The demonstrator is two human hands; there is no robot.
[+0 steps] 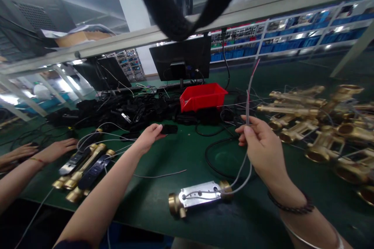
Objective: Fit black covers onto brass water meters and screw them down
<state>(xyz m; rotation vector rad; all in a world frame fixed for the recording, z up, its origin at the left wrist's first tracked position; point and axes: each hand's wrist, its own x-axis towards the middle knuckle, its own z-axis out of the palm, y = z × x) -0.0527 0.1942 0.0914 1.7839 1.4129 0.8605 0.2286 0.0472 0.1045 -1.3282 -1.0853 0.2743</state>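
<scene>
- Green bench mat (163, 198) underfoot of everything, crossed by loose thin wires; shelving with blue bins blurred across the back.
- Right hand (260, 144) raised, fingers pinched narrow on a grey cable (247, 105) held upright; cable tip showing red and white strands, smeared by blur.
- Same cable looping down from the hand to a brass fitting (198, 196) lying flat near the mat's front edge, silver plate on top; exact join to the plate hard to make out.
- Bead bracelet (289, 206) and a thin bangle on the right wrist, forearm cut off by the lower frame edge.
- Left hand (149, 136) stretched forward, fingers loosely spread, tips touching a small black part (169, 128); grip on it impossible to confirm.
- Heap of black parts (117, 113) behind, individual pieces indistinguishable.
- Red bin (201, 97) just beyond the heap, contents hidden by its wall.
- Back of a monitor (181, 58) standing behind the bin.
- Pile of brass bodies (321, 124) at right, blurred, partly cut off at the edge.
- Assembled brass units (84, 165) side by side at left.
- Another person's hands (55, 149) resting flat on the mat at far left, one half out of view.
- Dark strap (181, 11) dangling at the top, out of focus.
</scene>
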